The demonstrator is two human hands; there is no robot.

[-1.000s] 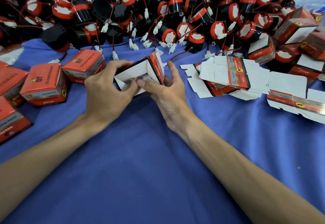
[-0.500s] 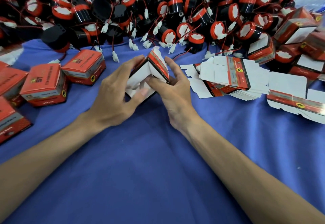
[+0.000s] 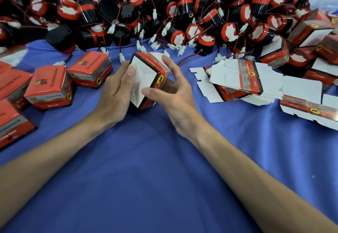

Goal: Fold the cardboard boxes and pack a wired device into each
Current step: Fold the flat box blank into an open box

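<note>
- We saw the half-folded cardboard box (image 3: 146,72) held over the blue-covered surface (image 3: 164,168), midway between its left and right edges and closer to the far edge. One corner pointed down and the white inner flaps faced us. We could not tell whether that corner touched the cloth.
- The left hand (image 3: 115,90) gripped the box's left side, its fingers (image 3: 129,73) curled against it and one fingertip pressing a white flap.
- The right hand (image 3: 175,95) gripped the right side, with one finger over the top red panel and the thumb at the lower front edge.
- Black-and-red wired devices (image 3: 164,9) lay heaped along the far edge.
- Flat blanks (image 3: 241,81) lay stacked near the right edge.
- Closed boxes (image 3: 49,86) stood by the left edge.
</note>
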